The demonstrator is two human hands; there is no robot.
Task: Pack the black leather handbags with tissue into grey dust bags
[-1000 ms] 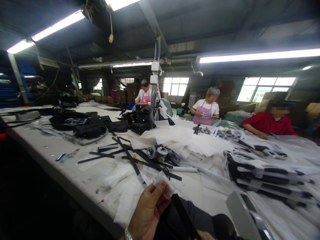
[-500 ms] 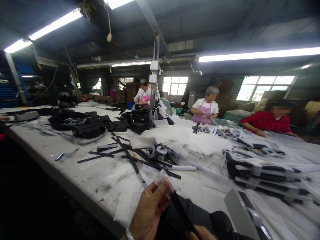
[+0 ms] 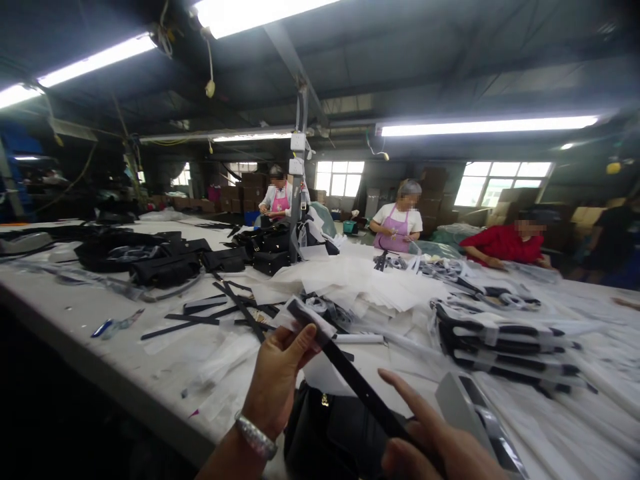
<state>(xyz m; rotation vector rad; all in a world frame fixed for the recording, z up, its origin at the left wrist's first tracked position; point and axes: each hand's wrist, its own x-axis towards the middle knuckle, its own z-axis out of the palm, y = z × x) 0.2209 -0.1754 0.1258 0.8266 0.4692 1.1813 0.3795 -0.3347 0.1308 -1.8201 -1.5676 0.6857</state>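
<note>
While the left hand [image 3: 285,367] pinches the black strap [image 3: 357,383] and translucent wrap [image 3: 313,319], the right hand [image 3: 435,437] grips the strap's lower part above a black bag [image 3: 330,427].

Dim interior; long white fluorescent ceiling tubes [image 3: 490,125] supply hard overhead light, flaring at upper left. Multi-pane daylight windows [image 3: 340,178] appear overexposed. Deep shadow lies beneath the white-topped worktable [image 3: 165,360]. Right edge stretched and smeared.
</note>
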